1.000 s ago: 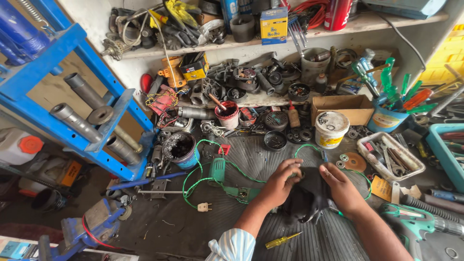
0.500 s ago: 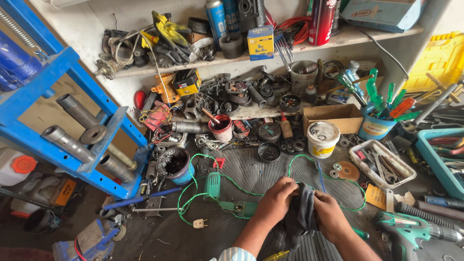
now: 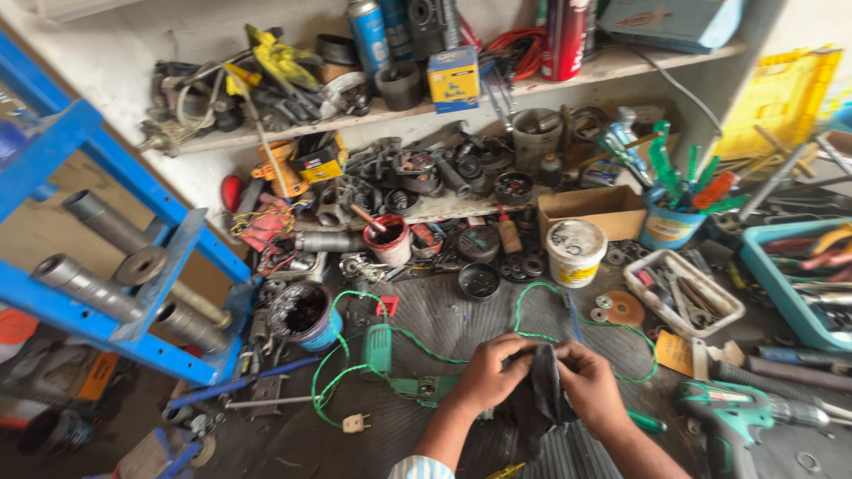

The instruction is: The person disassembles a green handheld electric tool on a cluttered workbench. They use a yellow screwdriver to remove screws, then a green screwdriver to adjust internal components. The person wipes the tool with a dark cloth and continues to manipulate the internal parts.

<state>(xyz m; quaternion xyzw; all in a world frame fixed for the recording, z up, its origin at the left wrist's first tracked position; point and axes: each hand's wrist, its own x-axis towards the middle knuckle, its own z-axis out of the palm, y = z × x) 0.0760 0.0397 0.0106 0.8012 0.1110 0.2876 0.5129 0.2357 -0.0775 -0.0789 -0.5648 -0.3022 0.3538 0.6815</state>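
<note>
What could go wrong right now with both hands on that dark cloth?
The green cord loops around the work spot and passes by the left hand; a tug might snag it and drag the plug. The right hand is near the white tub and loose discs, so a wide elbow swing could knock them.

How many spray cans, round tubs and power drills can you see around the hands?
Spray cans: 2, one blue, one red
Round tubs: 3, white, blue, red
Power drills: 1, green
Total: 6
</note>
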